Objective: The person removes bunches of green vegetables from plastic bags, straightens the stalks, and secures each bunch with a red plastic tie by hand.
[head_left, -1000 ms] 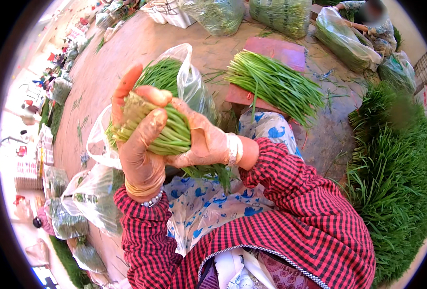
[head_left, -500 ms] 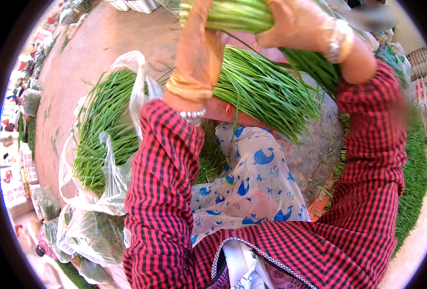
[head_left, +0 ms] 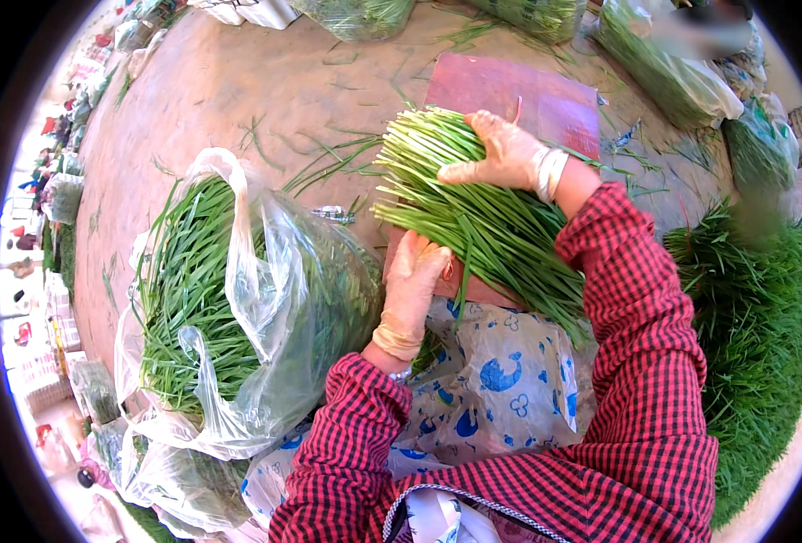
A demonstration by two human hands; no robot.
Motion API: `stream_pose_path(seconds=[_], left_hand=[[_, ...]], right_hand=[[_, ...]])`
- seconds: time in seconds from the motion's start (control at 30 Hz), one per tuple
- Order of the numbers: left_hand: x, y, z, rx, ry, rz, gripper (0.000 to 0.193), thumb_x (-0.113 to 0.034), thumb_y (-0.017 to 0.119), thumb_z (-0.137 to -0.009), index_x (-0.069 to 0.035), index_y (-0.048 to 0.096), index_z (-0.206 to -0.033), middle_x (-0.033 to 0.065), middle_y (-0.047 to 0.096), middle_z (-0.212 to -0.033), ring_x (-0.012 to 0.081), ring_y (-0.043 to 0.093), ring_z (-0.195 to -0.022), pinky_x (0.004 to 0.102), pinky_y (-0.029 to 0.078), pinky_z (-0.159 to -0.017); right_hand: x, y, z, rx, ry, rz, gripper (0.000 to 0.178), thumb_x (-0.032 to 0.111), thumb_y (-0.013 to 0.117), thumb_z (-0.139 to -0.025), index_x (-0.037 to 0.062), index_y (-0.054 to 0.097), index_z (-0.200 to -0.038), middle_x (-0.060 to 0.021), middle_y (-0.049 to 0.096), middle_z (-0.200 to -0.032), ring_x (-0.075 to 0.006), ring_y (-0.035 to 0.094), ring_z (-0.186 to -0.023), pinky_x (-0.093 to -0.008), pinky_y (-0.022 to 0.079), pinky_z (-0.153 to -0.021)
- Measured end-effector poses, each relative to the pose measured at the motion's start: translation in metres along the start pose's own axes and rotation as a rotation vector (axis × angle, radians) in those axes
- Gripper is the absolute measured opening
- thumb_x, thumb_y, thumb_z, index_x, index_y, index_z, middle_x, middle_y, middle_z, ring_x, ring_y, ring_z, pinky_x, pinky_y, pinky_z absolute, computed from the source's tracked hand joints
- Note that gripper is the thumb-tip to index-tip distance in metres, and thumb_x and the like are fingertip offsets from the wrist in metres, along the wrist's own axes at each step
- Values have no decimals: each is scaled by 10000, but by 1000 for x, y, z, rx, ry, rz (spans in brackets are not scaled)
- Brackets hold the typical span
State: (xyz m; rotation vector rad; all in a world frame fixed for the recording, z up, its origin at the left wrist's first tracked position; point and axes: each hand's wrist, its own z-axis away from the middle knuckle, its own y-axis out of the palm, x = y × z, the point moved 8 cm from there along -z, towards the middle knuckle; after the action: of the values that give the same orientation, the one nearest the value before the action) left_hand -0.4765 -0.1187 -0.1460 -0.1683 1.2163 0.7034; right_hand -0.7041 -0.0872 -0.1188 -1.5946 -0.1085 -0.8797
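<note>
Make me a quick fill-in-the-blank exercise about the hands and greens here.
The stalks under the right hand are coloured ____.
The bag of greens stands to the ____ of the left hand.
The whales printed on the plastic sheet are coloured ____.
The sleeves are checked in red and ____.

Missing words: green; left; blue; black.

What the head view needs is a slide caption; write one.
Right hand on green stalks, left hand beside them, bagged greens nearby.
</note>
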Motion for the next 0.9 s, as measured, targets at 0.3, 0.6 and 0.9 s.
stream_pose_path(seconds=[0.3, 0.6, 0.9], left_hand=[[-22, 49, -39, 49, -57, 227, 281, -145, 608, -959, -67, 566, -1227, 16, 615, -1146, 148, 585, -1115, 343, 432, -1041], [27, -70, -11, -330, -10, -139, 321, -142, 632, -951, -22, 597, -1246, 63, 672, -1109, 126, 638, -875, 259, 528, -796], [1, 1, -12, -197, 439, -1240, 312, -268, 833, -759, -107, 678, -977, 42, 599, -907, 191, 608, -730, 338, 517, -684]], right_hand=[[27, 16, -7, 203, 3, -7, 1188, 744, 723, -707, -119, 383, -1450, -304, 532, -1391, -374, 546, -1291, -404, 423, -1096], [6, 17, -8, -6, 44, -140, 1220, 764, 715, -694, -29, 312, -1530, -269, 484, -1465, -360, 480, -1370, -395, 402, -1122], [-177, 5, 2, -312, 734, -628, 607, 473, 740, -855, -41, 628, -1158, -189, 721, -1009, -259, 702, -978, -377, 551, -849]])
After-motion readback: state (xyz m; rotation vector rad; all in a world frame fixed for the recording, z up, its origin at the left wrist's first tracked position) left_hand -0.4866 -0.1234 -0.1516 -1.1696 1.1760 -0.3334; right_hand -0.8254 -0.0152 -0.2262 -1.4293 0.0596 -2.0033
